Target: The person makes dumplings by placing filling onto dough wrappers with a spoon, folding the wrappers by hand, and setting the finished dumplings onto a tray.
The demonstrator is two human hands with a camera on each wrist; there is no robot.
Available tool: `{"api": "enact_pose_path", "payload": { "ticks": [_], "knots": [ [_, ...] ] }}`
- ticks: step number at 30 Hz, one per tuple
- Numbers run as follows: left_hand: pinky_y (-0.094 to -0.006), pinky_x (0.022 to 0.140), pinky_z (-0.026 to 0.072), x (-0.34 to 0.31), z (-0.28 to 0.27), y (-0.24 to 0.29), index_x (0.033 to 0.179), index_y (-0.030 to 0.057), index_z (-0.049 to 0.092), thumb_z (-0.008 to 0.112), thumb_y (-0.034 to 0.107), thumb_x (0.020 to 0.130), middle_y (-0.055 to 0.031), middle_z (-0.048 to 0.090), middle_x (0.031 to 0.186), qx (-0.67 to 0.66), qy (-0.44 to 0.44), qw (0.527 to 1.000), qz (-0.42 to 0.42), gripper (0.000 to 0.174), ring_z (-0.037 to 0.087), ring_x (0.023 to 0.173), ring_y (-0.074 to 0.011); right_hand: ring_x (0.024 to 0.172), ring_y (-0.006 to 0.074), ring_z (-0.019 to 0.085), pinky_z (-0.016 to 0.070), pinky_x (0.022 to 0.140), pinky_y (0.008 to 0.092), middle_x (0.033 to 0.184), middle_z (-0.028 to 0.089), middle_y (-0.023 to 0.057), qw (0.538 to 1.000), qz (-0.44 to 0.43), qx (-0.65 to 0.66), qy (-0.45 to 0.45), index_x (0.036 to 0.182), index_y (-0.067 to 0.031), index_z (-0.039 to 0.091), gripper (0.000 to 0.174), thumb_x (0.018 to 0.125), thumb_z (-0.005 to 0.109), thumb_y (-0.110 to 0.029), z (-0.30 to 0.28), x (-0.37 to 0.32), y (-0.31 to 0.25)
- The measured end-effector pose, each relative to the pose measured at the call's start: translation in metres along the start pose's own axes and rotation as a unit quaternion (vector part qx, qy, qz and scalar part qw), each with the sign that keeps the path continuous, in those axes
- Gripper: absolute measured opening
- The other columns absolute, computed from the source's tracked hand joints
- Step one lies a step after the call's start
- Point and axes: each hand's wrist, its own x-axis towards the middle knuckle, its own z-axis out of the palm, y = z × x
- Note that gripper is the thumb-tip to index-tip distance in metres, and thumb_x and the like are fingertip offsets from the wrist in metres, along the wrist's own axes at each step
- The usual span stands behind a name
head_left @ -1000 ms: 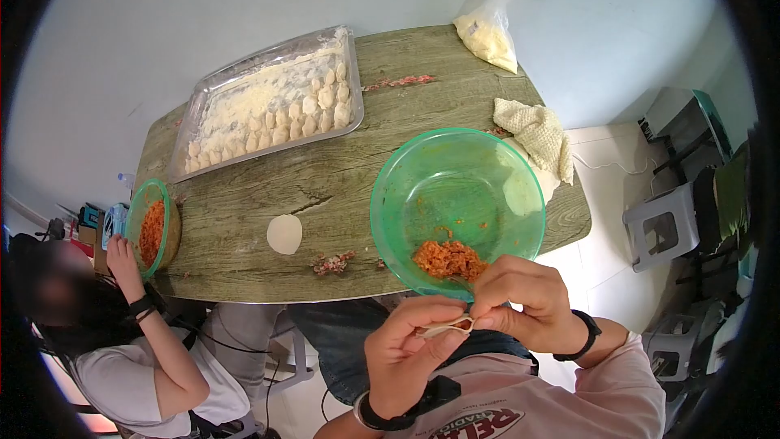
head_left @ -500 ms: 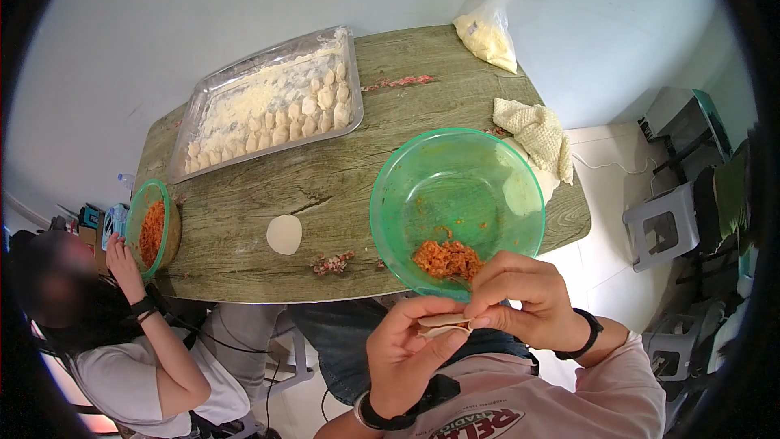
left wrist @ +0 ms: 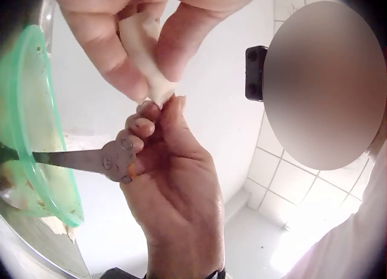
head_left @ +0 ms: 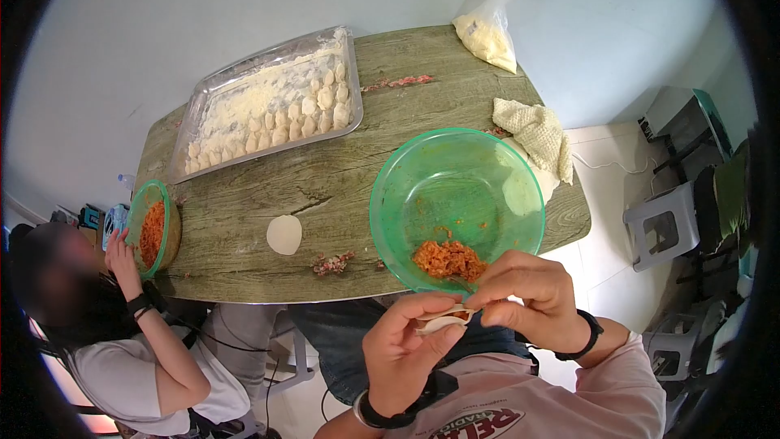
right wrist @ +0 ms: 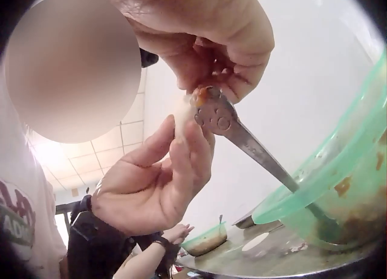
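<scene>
A half-folded dumpling, its wrapper doubled over with reddish filling showing at the opening, is held between the thumb and fingers of my left hand. At its right-hand end is my right hand; in the left wrist view its thumb and fingertips pinch the dumpling's tip. Just beyond the hands stands a green bowl with a mound of orange-red filling. A metal spoon with a bear-shaped handle end leans out of this bowl, its handle overlapping my right hand in the right wrist view.
A round wrapper lies on the wooden table. Toward the wall is a metal tray of floured dumplings. A cloth and a bag of flour are at right. Another person sits left by a second filling bowl.
The right hand has shifted slightly right and its thumb has drawn back from the dumpling in the head view. More filling shows between the wrapper's edges. The left hand stays nearly in place.
</scene>
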Motion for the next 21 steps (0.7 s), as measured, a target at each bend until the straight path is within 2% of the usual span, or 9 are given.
{"api": "enact_pose_path", "payload": {
  "ticks": [1, 3, 5, 15, 21],
  "knots": [
    [-0.032, 0.082, 0.0531, -0.0001, -0.0001, 0.0, 0.107, -0.0052, 0.054, 0.064, -0.005, 0.08, -0.0184, 0.06, 0.108, 0.0, 0.0, 1.0, 0.0, 0.029, 0.062, 0.094, -0.0207, 0.071, 0.0164, 0.059, 0.0462, 0.063, 0.0259, 0.082, 0.06, 0.0083, 1.0, 0.028, 0.014, -0.003, 0.091, -0.0022, 0.068, 0.012, 0.079, 0.069, -0.005, 0.001, -0.0004, -0.0034],
    [-0.0287, 0.09, 0.0472, -0.0004, -0.0003, 0.0, 0.111, -0.0053, 0.053, 0.062, -0.008, 0.082, -0.014, 0.056, 0.113, -0.021, -0.03, 0.999, 0.022, 0.03, 0.058, 0.103, -0.0178, 0.071, 0.0165, 0.059, 0.0464, 0.062, 0.0258, 0.082, 0.06, 0.0084, 0.998, 0.055, 0.029, -0.007, 0.09, -0.0018, 0.068, 0.012, 0.079, 0.07, -0.006, 0.0024, -0.0001, -0.0049],
    [-0.0285, 0.09, 0.0472, -0.0014, -0.0003, -0.0015, 0.11, -0.0051, 0.053, 0.062, -0.008, 0.082, -0.0136, 0.055, 0.113, -0.007, -0.035, 0.999, 0.023, 0.03, 0.058, 0.103, -0.0177, 0.069, 0.0172, 0.059, 0.0461, 0.061, 0.026, 0.08, 0.06, 0.0083, 0.999, 0.0, -0.033, 0.002, 0.087, -0.0017, 0.067, 0.012, 0.077, 0.071, -0.006, 0.0031, 0.0005, -0.0028],
    [-0.0271, 0.089, 0.0474, -0.0025, 0.0006, -0.0017, 0.111, -0.0051, 0.054, 0.061, -0.008, 0.083, -0.0132, 0.052, 0.117, 0.035, -0.048, 0.997, 0.053, 0.029, 0.057, 0.105, -0.018, 0.068, 0.0171, 0.056, 0.0434, 0.058, 0.0268, 0.078, 0.058, 0.007, 0.999, -0.02, -0.038, 0.001, 0.082, -0.0019, 0.065, 0.01, 0.077, 0.072, -0.007, -0.0004, -0.0015, 0.0011],
    [-0.0268, 0.088, 0.0476, -0.0033, 0.005, 0.0041, 0.113, -0.0062, 0.052, 0.062, -0.006, 0.083, -0.0137, 0.058, 0.111, 0.027, -0.024, 0.999, 0.012, 0.032, 0.059, 0.102, -0.0177, 0.072, 0.0165, 0.056, 0.0434, 0.06, 0.0263, 0.081, 0.058, 0.0065, 0.998, 0.056, -0.018, 0.032, 0.084, -0.0033, 0.065, 0.012, 0.076, 0.072, -0.008, 0.005, 0.0026, -0.005]
  ]
}}
